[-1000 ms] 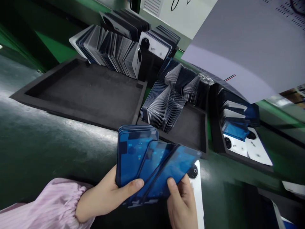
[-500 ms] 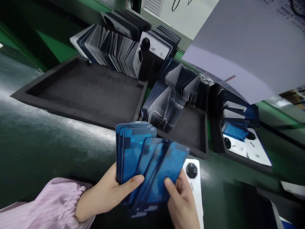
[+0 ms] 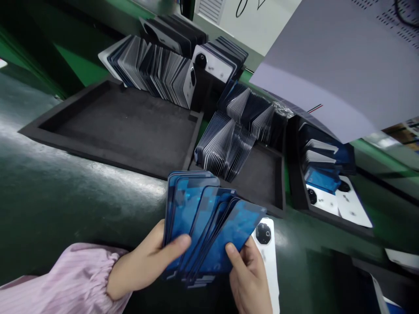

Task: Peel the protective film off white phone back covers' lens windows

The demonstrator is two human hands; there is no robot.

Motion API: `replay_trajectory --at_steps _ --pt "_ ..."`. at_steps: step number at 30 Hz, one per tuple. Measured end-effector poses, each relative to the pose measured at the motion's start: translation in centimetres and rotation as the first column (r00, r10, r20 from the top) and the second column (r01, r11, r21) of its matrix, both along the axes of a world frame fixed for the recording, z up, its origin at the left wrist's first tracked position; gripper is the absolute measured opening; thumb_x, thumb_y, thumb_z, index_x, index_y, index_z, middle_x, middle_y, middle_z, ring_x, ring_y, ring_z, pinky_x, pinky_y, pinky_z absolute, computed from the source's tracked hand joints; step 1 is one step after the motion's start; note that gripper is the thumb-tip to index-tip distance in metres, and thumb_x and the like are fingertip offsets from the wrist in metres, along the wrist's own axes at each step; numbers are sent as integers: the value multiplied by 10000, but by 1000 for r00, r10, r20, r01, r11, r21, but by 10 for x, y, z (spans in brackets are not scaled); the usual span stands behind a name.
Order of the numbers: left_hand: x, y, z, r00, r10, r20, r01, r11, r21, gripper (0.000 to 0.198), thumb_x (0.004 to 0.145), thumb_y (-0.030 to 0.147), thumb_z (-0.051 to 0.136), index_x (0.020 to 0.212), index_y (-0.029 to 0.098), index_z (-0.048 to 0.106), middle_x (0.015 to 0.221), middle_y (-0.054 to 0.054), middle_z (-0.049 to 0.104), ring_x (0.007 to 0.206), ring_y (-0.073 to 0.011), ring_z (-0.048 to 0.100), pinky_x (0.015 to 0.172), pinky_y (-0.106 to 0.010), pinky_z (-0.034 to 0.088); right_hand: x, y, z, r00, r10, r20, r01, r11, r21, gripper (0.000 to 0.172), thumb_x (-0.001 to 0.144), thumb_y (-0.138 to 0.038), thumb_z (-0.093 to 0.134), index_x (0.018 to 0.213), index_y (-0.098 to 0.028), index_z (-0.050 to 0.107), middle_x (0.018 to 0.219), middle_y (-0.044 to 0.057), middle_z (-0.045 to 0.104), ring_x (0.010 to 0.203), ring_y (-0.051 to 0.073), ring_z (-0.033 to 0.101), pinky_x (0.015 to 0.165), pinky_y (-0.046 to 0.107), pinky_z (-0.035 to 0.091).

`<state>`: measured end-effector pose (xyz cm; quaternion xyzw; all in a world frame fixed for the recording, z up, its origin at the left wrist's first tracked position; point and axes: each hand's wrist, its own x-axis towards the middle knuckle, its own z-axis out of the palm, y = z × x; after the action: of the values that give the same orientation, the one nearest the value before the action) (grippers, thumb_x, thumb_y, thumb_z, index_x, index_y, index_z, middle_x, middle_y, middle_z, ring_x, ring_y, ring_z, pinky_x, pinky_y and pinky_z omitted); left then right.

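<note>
A fanned stack of blue-filmed phone back covers (image 3: pixel 204 222) is held low in the middle of the view. My left hand (image 3: pixel 149 261), in a pink sleeve, grips the stack's left side with the thumb across the front. My right hand (image 3: pixel 248 279) pinches the rightmost covers from below, thumb on the blue film. A white phone back cover (image 3: pixel 266 248) with a round black camera ring shows behind my right hand, under the fan.
A large black foam tray (image 3: pixel 111 122) lies at the left with upright covers (image 3: pixel 157 72) along its far edge. A second tray (image 3: pixel 262 179) holds leaning covers (image 3: pixel 229 139). At the right, a third tray (image 3: pixel 327 192) holds white and blue covers. A grey sheet (image 3: pixel 340 65) overhangs.
The fan of blue covers has been squeezed closer together and shifted slightly right. My left thumb slid inward along the stack. My right hand stayed under the right edge.
</note>
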<state>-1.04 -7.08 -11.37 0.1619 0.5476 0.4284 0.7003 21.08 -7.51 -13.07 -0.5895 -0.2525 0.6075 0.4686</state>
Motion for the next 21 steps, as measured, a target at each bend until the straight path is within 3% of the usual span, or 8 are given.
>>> replay_trajectory --at_steps 3,6,9,12,14,17,21 --pt "-2 -1 -3 1000 -4 20 5 1000 -31 463 845 650 836 1044 232 849 1044 -54 869 1047 -364 777 974 -434 631 5 3 0 991 -126 45 124 991 45 539 874 -415 890 1375 -353 700 1195 15 848 1092 198 779 947 278 599" --pt "-2 2 1 998 -6 -55 6 1000 16 300 813 526 920 932 262 843 939 -16 849 980 -322 768 923 -362 627 12 7 4 974 -218 60 211 972 106 596 906 -479 837 1457 -398 625 1324 9 803 1144 204 761 966 299 595" --pt "2 5 6 994 -7 -112 15 997 75 279 733 463 993 879 281 840 911 1 836 966 -298 756 906 -311 620 9 5 4 986 -160 40 156 983 93 663 861 -503 864 1469 -387 627 1335 57 798 1127 272 773 934 386 622" --pt "3 4 7 996 -22 -88 30 995 90 353 737 497 979 977 271 854 1047 -23 855 1065 -323 764 959 -333 630 -1 1 0 998 -53 18 52 997 55 688 798 -422 937 1431 -338 682 1270 90 820 1131 317 772 992 466 608" --pt "1 1 5 998 -25 -61 30 997 67 376 804 555 910 1030 260 856 1164 -39 849 1154 -345 751 1011 -379 629 -4 1 -2 999 -42 16 41 998 55 652 812 -378 937 1417 -336 696 1275 73 819 1171 294 755 1059 455 575" --pt "-2 0 4 999 -23 -50 25 998 52 346 885 556 830 1062 258 855 1263 -35 828 1223 -345 729 1065 -405 611 0 8 -2 991 -129 28 125 986 110 496 867 -424 891 1336 -383 737 1191 6 844 1113 207 767 1024 343 580" --pt "-1 0 3 995 -32 -92 41 994 97 375 840 522 891 1111 268 838 1219 -24 840 1188 -319 741 1038 -357 615 11 10 -3 986 -165 4 162 973 167 351 871 -496 868 1198 -391 800 1077 -4 867 945 185 804 954 342 614"
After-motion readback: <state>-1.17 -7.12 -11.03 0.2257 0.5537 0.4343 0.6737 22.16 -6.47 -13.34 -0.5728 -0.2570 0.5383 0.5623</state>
